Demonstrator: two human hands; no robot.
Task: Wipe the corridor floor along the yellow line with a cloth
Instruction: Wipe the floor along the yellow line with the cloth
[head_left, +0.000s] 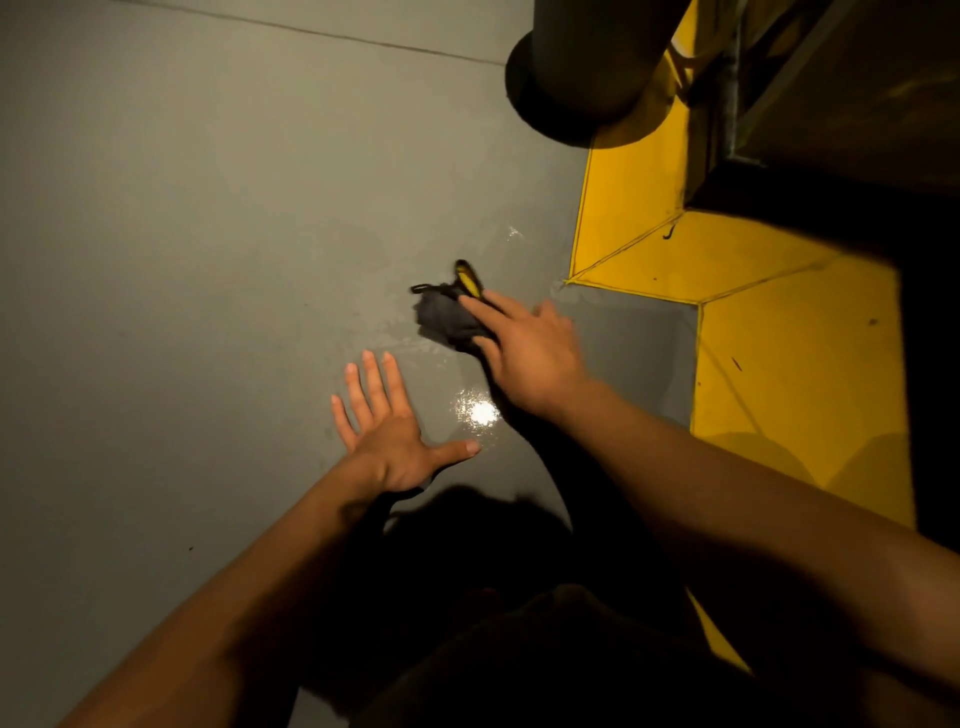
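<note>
A dark grey cloth (445, 315) with a yellow patch lies bunched on the grey corridor floor (208, 260), a little left of the yellow line (639, 244). My right hand (524, 348) holds the cloth against the floor, forefinger stretched across its top, thumb and palm around its near side. My left hand (387, 423) lies flat on the floor with fingers spread, nearer to me and left of the cloth. The floor around the cloth looks wet and streaked.
A thick grey pipe or column (576, 67) rises from the floor at the far right. The yellow band bends around a dark structure (841, 130) on the right. A bright light reflection (480, 413) shines between my hands. My shadow covers the near floor.
</note>
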